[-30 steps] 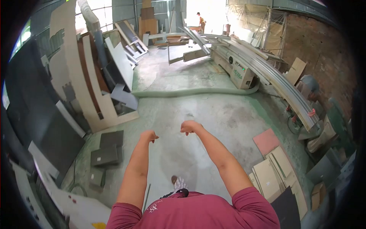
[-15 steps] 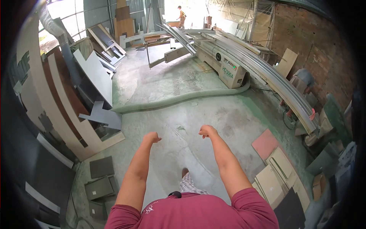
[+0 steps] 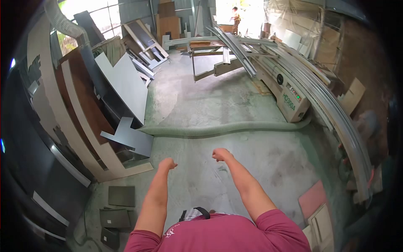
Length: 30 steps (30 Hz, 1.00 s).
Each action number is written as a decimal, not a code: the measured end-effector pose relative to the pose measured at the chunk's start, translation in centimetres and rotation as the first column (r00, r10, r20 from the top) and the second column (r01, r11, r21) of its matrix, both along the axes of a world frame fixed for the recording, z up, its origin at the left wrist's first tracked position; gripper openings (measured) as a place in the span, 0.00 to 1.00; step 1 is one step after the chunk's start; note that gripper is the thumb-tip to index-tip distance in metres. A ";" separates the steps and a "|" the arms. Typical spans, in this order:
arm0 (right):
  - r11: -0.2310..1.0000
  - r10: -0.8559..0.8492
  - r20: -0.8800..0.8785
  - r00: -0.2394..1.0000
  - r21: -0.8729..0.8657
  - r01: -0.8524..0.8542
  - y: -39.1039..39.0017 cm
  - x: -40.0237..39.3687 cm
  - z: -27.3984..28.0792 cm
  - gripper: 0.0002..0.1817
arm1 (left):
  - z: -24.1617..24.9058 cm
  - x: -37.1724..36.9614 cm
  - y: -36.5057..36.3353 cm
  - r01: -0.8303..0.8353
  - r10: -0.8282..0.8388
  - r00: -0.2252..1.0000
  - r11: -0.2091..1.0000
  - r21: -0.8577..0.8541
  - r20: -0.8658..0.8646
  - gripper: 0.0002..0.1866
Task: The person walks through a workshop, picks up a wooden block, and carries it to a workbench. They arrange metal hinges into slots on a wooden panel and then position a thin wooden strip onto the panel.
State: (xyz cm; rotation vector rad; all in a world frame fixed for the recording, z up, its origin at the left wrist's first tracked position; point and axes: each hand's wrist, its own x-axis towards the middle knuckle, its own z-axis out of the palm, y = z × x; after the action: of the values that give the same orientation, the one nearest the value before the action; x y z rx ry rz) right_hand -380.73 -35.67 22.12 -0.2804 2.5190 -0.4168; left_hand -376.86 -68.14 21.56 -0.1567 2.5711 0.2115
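Both my arms reach forward over the concrete floor [image 3: 189,185]. My left hand [image 3: 168,164] is curled into a fist, with no object showing in it. A short gap to the right, my right hand [image 3: 221,155] is closed too, fingers bent downward and nothing visible between them. Neither hand touches anything around it. Beyond them a ribbed pale-green hose [image 3: 218,128] lies across the floor. It runs toward the sliding panel saw [image 3: 289,103], marked HD300A, on the right.
On the left, tall boards [image 3: 121,84] lean against the wall, with a cut grey panel [image 3: 132,136] at their foot. Dark panels [image 3: 121,196] lie at lower left. A pink board [image 3: 312,197] is at lower right. Another person [image 3: 236,21] stands far back.
The view has swung left and up, so the saw and the hose appear farther right and lower. My hands are slightly closer together, both still closed.
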 end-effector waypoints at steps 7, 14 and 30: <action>1.000 0.005 0.073 0.997 -0.018 -0.003 -0.6 -12.2 0.9 0.16 | -2.6 -14.2 0.7 -0.015 0.021 0.992 0.999 -0.050 0.128 0.24; 0.987 -0.158 0.093 0.983 0.033 0.156 7.5 -27.4 -4.2 0.14 | -3.1 -34.0 4.4 0.064 -0.073 0.991 0.995 0.080 0.115 0.21; 0.125 -0.843 0.538 0.003 0.191 0.974 28.2 -15.2 -27.5 0.13 | -6.1 -63.2 15.9 0.276 -0.281 0.952 0.960 0.059 0.122 0.25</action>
State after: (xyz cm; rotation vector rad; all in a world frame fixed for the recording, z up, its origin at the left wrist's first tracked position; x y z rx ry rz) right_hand -395.93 -7.47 -5.39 1.4250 1.6351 -1.1263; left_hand -440.06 -52.28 15.42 0.2016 2.4234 0.1424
